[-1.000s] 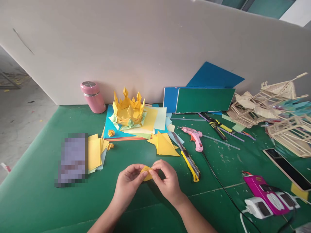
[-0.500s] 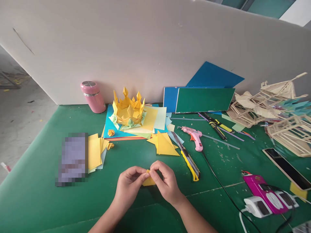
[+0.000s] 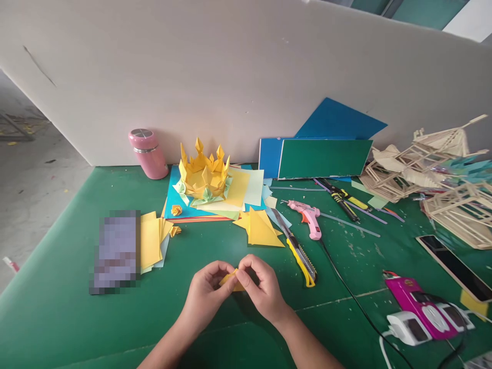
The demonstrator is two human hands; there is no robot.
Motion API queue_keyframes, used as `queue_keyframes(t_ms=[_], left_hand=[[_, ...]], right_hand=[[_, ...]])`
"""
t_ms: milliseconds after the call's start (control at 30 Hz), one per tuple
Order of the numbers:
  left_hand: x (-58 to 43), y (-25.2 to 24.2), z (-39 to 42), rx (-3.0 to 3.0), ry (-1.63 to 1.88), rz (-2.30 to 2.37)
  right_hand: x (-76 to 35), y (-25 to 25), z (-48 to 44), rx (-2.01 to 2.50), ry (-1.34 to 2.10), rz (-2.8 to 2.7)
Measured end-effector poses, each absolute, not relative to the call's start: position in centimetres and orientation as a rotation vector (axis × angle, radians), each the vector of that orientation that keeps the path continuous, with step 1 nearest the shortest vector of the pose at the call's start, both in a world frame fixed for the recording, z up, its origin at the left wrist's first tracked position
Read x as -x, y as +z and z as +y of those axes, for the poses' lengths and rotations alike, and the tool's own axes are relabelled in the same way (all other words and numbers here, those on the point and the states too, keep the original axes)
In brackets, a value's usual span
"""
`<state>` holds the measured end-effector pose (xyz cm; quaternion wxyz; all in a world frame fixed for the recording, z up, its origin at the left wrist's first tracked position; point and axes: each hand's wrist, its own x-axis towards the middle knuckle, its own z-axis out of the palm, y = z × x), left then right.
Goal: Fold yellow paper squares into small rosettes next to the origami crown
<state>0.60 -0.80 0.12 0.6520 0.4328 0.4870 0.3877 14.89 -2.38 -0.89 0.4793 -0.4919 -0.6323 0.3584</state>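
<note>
Between both hands, a small piece of yellow paper [image 3: 239,287] is pinched above the green table, near its front middle. My left hand [image 3: 209,287] grips its left side with thumb and fingers. At its upper right edge, my right hand [image 3: 259,284] pinches it too; the fingers hide much of the paper. Beyond the hands lie folded yellow paper triangles [image 3: 263,229]. A yellow paper crown [image 3: 205,177] with pale green pieces round its base stands on coloured sheets. Two small folded yellow paper pieces, one a rosette [image 3: 176,210], lie left of them.
Right of my hands lie a yellow utility knife [image 3: 302,261] and a pink glue gun [image 3: 307,215], its cord running to a magenta power strip [image 3: 423,307]. A phone [image 3: 455,269] and wooden stick models [image 3: 400,169] are further right. A pink flask [image 3: 149,156] stands back left.
The left fingers have shifted slightly, and the yellow paper between the hands sits at a somewhat different angle, showing more on the left. The right hand hardly moves.
</note>
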Motion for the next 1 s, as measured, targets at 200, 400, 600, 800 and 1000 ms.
queue_keyframes(t_ms=[200,400,600,800,1000], left_hand=[[-1.0,0.0,-1.3,-0.969,0.912,1.008],[-1.4,-0.5,-1.4,-0.716,0.934,0.869],[-1.2,-0.1,-1.1,-0.724,0.954,0.98],[-0.9,0.4,-0.8,-0.677,1.048,1.041],[-0.6,1.2,-0.7,-0.743,0.857,0.996]], right_hand=[[-14.7,-1.2,-2.4,1.199,0.858,-1.508],[-14.5,-1.8,-2.5,1.29,0.811,-1.396],[-14.8,-1.6,-2.3,1.211,0.918,-1.46],[-14.9,-1.4,-2.3,1.183,1.061,-1.354],[-14.7,-1.7,-2.5,1.085,1.216,-1.326]])
